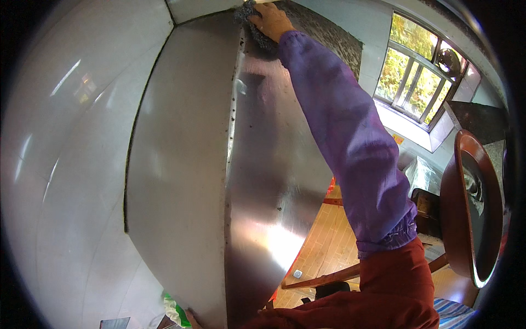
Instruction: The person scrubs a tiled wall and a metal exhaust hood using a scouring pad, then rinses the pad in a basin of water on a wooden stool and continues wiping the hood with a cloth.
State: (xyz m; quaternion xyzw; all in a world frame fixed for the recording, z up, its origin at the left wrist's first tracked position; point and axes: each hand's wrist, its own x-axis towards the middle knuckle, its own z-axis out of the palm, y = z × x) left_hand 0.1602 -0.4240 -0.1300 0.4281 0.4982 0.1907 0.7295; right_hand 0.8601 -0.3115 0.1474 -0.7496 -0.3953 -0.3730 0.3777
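My right hand (271,20) is at the top of the view, its arm in a purple sleeve cover over a red sleeve. It holds a grey wire scourer (245,11) against the top end of a large sheet-metal casing (181,144). A raised, dark-spotted edge (231,135) divides the casing's matt face from its shiny face (271,164). Dark mottled grime covers the panel (328,37) beside my right wrist. Only a small part of my left hand (192,318) shows at the bottom, by the casing's lower end; its fingers are mostly hidden.
White tiled wall (74,144) borders the casing on the left. A red-brown basin (450,205) with liquid inside stands at the right. Behind it are a window (415,78) with a fan (448,62) and a wooden bar (324,277) above wood-patterned floor (328,234). A green-and-white bag (174,308) lies lower left.
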